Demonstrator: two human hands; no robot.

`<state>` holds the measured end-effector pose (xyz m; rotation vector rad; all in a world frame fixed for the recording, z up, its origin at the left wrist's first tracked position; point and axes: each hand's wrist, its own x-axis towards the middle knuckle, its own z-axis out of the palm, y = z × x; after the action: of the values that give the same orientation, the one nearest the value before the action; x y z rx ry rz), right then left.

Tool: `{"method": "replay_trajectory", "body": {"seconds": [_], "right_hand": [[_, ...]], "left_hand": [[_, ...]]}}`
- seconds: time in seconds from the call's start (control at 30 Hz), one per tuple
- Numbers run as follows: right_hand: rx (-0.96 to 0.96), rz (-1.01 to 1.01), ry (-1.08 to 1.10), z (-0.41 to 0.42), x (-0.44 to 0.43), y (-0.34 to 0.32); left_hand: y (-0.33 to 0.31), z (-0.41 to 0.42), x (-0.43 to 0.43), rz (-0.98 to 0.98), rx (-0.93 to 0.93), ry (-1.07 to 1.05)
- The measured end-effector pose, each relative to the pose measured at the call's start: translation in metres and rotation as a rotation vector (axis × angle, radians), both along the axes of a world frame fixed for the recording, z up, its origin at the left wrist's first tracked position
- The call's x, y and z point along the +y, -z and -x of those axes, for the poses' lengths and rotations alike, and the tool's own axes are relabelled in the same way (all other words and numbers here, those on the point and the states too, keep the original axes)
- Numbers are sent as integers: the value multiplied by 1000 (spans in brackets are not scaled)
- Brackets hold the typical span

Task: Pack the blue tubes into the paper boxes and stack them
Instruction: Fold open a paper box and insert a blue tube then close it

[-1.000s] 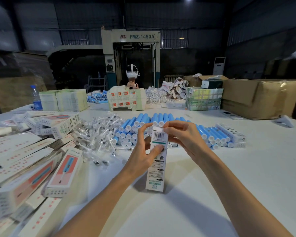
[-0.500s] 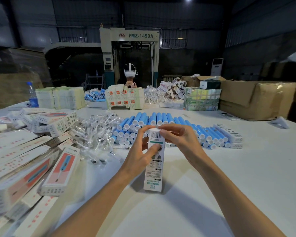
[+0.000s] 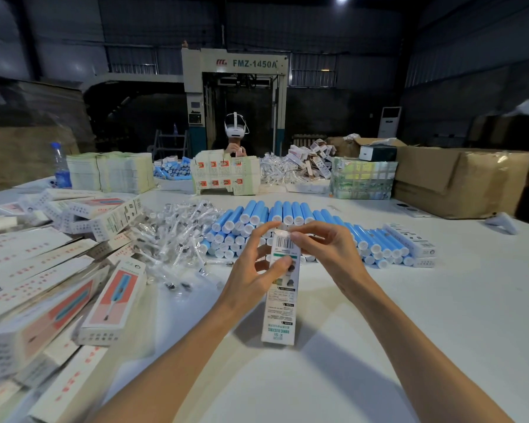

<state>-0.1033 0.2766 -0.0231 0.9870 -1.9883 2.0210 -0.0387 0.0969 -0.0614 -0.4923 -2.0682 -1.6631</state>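
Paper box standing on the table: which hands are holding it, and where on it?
Both hands. The left hand grips the paper box around its upper part; the right hand fingertips pinch its top end, at the flap.

Both forearms bare up to the frame edge, no sleeves showing. Left hand [image 3: 251, 270] and right hand [image 3: 327, 248]: no gloves, rings, or watch.

On the tabletop [image 3: 440, 315], a held box [image 3: 281, 300] stands at centre; tubes [image 3: 287, 221] are stacked behind it, packed boxes [image 3: 58, 300] piled left, and cartons [image 3: 464, 181] at far right.
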Motion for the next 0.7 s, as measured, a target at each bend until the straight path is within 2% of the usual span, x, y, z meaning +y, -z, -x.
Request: {"method": "replay_trajectory", "body": {"seconds": [0.27, 0.4, 0.7], "right_hand": [[0, -62, 8, -1, -1, 8], [7, -2, 6, -3, -7, 10], [-14, 23, 1, -2, -7, 10]], "left_hand": [[3, 2, -2, 31, -29, -46], [1, 1, -2, 53, -6, -67], [-6, -6, 2, -91, -65, 20]]}}
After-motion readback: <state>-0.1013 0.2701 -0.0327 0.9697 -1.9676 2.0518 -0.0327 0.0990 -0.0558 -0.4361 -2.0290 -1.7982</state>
